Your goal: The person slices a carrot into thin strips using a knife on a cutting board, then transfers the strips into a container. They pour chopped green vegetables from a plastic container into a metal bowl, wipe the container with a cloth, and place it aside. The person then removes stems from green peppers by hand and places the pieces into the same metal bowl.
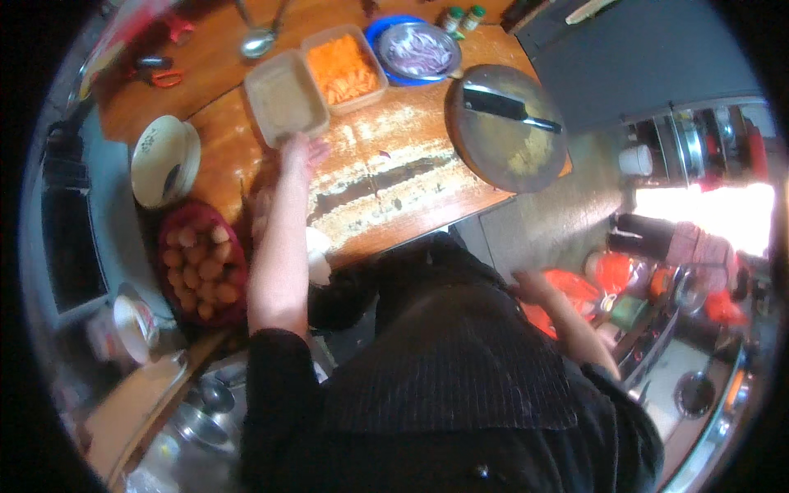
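Observation:
My left hand is at the near rim of a bare-bottomed plastic container, its fingers apart; whether it touches the rim cannot be told. My right hand hangs beside my body, blurred, with nothing visible in it. Beside the first container, another holds cut carrot. Sliced purple onion lies in a metal bowl on a blue plate. A cleaver rests on the round chopping board. A small purple onion scrap lies on the wooden table.
A cream bowl and a red basket of what look like brown eggs stand at left. Farther back are a ladle, orange-handled scissors and green-capped jars. Red plastic bags lie at right, where another person stands farther off.

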Available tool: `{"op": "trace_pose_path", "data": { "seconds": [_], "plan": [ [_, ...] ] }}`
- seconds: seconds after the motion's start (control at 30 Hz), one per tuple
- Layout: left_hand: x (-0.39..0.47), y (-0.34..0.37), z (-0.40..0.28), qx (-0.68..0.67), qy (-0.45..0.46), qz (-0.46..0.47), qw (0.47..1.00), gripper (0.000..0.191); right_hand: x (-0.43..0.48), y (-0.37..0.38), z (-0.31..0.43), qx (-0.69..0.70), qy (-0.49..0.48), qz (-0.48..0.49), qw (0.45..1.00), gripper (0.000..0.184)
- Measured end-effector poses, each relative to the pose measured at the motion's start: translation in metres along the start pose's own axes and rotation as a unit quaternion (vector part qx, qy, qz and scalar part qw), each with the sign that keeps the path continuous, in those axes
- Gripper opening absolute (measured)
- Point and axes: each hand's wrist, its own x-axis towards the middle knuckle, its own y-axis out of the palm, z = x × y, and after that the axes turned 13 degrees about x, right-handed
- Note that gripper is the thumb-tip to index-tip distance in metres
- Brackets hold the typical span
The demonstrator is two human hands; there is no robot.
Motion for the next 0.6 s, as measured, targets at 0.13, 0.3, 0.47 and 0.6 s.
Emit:
{"op": "trace_pose_path", "data": {
  "seconds": [0.13,0.3,0.47,0.6],
  "plan": [
    [-0.002,0.012,-0.003,0.013,-0.005,-0.026,1.0,0.037,-0.055,0.101,-0.111,0.141,0.005,0.003,0.99,0.028],
    [-0.049,0.057,0.036,0.612,0.334,-0.027,0.716,0.04,-0.096,0.128,-0.128,0.078,0.163,0.077,0.981,0.034],
    [-0.074,0.108,0.059,0.776,0.452,0.03,0.438,0.016,-0.059,0.098,-0.104,0.21,0.077,-0.08,0.971,0.03],
    [-0.085,0.124,0.054,0.828,0.331,0.053,0.449,0.013,-0.023,0.062,-0.104,0.188,-0.01,-0.136,0.973,0.033]
  ]
}}
